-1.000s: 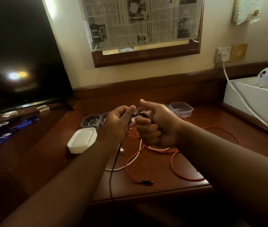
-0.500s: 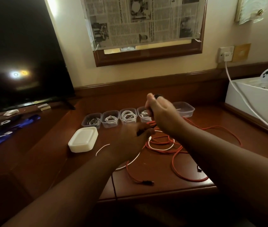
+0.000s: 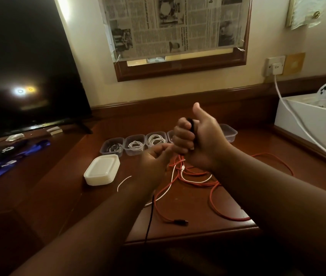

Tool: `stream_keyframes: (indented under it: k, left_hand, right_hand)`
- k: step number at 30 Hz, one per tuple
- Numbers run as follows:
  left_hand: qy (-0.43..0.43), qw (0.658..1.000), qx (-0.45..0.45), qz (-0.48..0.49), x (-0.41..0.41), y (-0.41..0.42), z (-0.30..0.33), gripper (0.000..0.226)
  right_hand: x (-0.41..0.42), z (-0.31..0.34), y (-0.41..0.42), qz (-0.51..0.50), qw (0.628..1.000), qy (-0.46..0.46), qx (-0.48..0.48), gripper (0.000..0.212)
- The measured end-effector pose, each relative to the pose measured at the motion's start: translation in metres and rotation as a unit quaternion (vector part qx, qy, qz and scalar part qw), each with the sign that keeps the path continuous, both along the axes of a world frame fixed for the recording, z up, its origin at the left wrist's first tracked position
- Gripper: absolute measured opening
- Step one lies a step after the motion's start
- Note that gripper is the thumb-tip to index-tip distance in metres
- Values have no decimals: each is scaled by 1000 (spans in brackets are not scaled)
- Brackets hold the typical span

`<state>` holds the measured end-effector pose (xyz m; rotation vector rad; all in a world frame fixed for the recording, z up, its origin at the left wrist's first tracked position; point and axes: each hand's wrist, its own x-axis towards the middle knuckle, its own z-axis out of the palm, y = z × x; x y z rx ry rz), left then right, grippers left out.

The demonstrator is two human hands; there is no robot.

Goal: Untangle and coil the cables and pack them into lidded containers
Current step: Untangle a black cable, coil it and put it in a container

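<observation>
- Two hands sit at frame centre: the right hand (image 3: 198,144) has its fingers curled tight around a thin black cable (image 3: 191,127), thumb up; the left hand (image 3: 154,162), just below and left of it, pinches the same cable.
- The cable's free length runs almost straight down the frame, over the edge of the dark wooden desk (image 3: 198,232).
- Five clear plastic tubs (image 3: 112,147) line up behind the hands; three plainly hold white coils, one is mostly hidden.
- One stack of white lids (image 3: 102,169) lies at left centre.
- One long orange cable (image 3: 214,204) and one white cable (image 3: 165,193) sprawl tangled together at lower centre.
</observation>
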<state>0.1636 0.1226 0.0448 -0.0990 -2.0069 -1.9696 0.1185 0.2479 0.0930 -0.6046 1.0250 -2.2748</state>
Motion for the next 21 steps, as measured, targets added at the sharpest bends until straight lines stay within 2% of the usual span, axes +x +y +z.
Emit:
stream_keyframes:
  k: [2, 3, 6, 8, 10, 12, 14, 18, 21]
  left_hand:
    - [9, 996, -89, -7, 8, 7, -1, 13]
    - [13, 988, -153, -3, 9, 6, -2, 14]
    - [40, 950, -309, 30, 8, -3, 1, 15]
    - [94, 936, -337, 40, 5, -9, 7, 13]
    - [139, 920, -365, 41, 1, -16, 12, 8]
    - [162, 912, -373, 49, -3, -23, 15, 6]
    - [158, 928, -333, 60, -5, -27, 15, 11]
    - [85, 983, -161, 16, -3, -27, 14, 14]
    - [20, 999, 13, -42, -1, -20, 13, 13]
  right_hand:
    - [-3, -1, 0, -108, 994, 33, 6, 63]
    - [-5, -4, 0, -162, 983, 80, 36, 62]
    - [-12, -12, 3, -274, 906, 268, 179, 60]
    - [-13, -17, 4, -292, 840, 347, 299, 62]
    - [-12, -21, 4, -257, 801, 364, 399, 66]
    - [-9, -22, 2, -198, 814, 334, 432, 70]
    - [-5, -20, 2, -142, 839, 287, 440, 73]
    - [0, -11, 8, 27, 909, 179, 375, 71]
    - [1, -9, 9, 84, 945, 137, 285, 72]
